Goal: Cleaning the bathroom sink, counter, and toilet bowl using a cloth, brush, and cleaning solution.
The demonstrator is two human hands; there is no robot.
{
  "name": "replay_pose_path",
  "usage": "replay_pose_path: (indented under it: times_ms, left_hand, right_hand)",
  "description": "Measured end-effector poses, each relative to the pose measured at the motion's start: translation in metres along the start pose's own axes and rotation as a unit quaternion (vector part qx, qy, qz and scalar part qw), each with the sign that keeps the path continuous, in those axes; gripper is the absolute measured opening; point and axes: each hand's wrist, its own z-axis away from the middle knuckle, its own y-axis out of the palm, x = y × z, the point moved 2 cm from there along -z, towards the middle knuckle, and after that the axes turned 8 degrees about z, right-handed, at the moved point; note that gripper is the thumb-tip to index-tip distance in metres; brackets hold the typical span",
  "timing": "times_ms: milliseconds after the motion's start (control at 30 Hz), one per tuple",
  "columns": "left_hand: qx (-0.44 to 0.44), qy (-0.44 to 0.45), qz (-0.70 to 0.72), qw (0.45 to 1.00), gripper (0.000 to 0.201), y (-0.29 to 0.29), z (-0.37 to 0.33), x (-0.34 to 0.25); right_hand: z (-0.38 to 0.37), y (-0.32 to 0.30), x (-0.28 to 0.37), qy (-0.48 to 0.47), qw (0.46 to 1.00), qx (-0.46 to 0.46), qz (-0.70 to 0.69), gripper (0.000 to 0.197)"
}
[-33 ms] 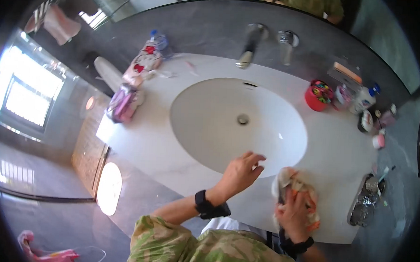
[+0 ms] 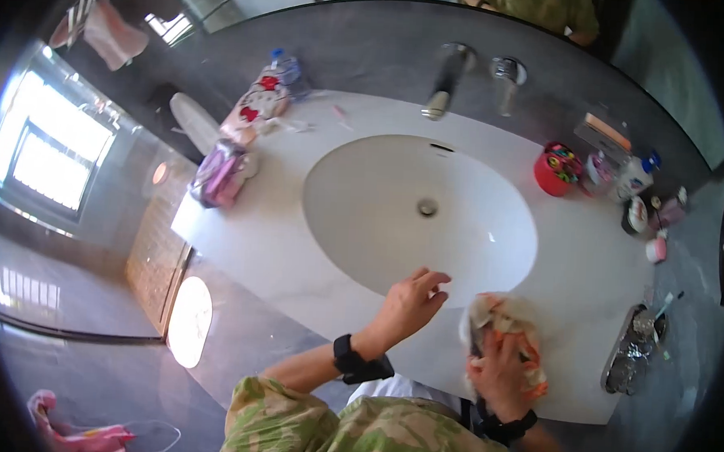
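We find the hands well apart. The right hand (image 2: 503,371) presses on a white-and-orange cloth (image 2: 494,310), bunched on the bench (image 2: 590,272) between the front right rim of the oval basin (image 2: 378,227) and the bench's front edge; we cannot tell whether its fingers clamp the fabric. The left hand (image 2: 414,301) holds nothing, fingers loosely bent, over the basin's front rim. We note open bench surface from the cloth across to an oblong silver-toned tray (image 2: 612,372) at the right edge. A red cup (image 2: 550,183) and a pump bottle (image 2: 634,181) stand toward the back right corner.
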Motion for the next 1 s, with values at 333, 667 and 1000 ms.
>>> replay_pose_path:
  times_ms: [333,667,1000]
  left_hand:
    - [-0.284,-0.069,-0.068,0.954,0.021,-0.099,0.114,0.036]
    - [-0.402,-0.203,-0.100,0.887,0.022,-0.158,0.240,0.069]
    - [-0.405,-0.170,0.000,0.898,0.025,-0.235,0.199,0.143]
  right_hand:
    - [-0.088,0.043,0.172,-0.296,0.943,-0.010,-0.154,0.061]
    - [-0.119,0.045,0.195,-0.456,0.878,0.040,-0.136,0.058]
    - [-0.201,0.071,0.329,-0.429,0.894,0.042,-0.123,0.062]
